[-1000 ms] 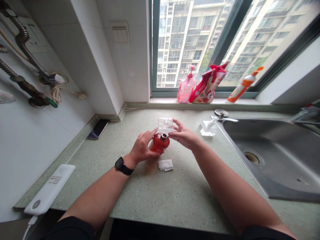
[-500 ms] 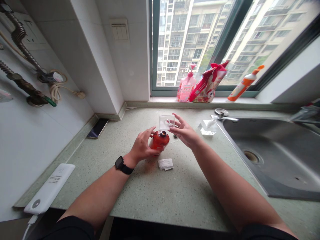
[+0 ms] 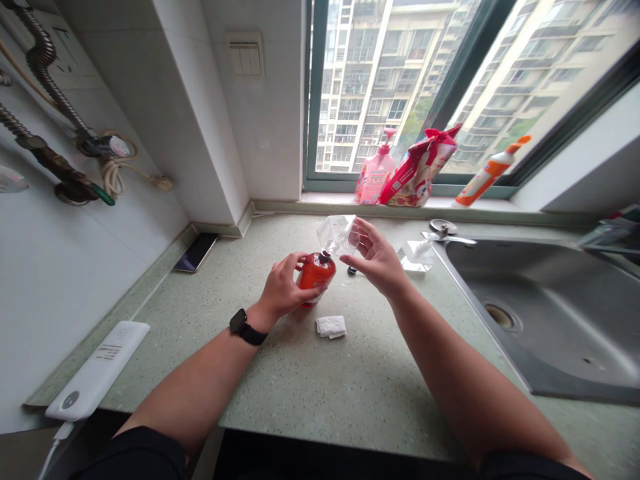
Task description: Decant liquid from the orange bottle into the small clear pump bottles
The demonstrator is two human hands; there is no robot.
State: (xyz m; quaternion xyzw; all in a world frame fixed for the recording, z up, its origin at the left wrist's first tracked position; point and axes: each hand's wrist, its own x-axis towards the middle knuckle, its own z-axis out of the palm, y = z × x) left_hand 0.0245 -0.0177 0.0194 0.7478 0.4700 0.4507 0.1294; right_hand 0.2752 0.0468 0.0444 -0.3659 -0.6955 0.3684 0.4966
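Note:
My left hand (image 3: 285,287) is wrapped around a red bottle (image 3: 316,277) with a metal-rimmed neck, holding it upright. My right hand (image 3: 377,257) grips a clear plastic container (image 3: 337,235) by its side with the fingertips and thumb. That container is tilted, and its lower end sits at the red bottle's neck, so the joint is partly hidden. A small dark cap (image 3: 352,270) lies on the speckled green countertop (image 3: 320,380) just below my right hand. A folded white tissue (image 3: 331,327) lies in front of the red bottle.
A steel sink (image 3: 540,307) is to the right, with a clear plastic piece (image 3: 414,257) and a metal drain lid (image 3: 443,227) near its edge. A phone (image 3: 196,253) and a white power bank (image 3: 99,371) lie left. Bottles and a red bag stand on the sill (image 3: 400,199).
The clear container has gone from level, behind the red bottle, to tilted with its lower end at the bottle's neck. My right hand has turned with it. The head view shifted slightly.

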